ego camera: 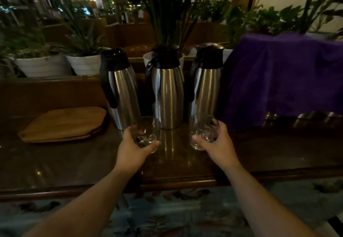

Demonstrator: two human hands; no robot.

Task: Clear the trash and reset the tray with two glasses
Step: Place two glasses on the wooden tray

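Observation:
My left hand grips a clear drinking glass just above the dark wooden counter, in front of the steel flasks. My right hand grips a second clear glass at the same height, a short way to the right. Both glasses stand roughly upright. Whether their bases touch the counter I cannot tell. A stack of brown wooden trays lies flat on the counter at the left, well apart from both hands.
Three steel vacuum flasks with black tops stand in a row right behind the glasses. A purple cloth covers something at the right, with metal bowls under its hem. White plant pots line the ledge behind. Patterned carpet lies below.

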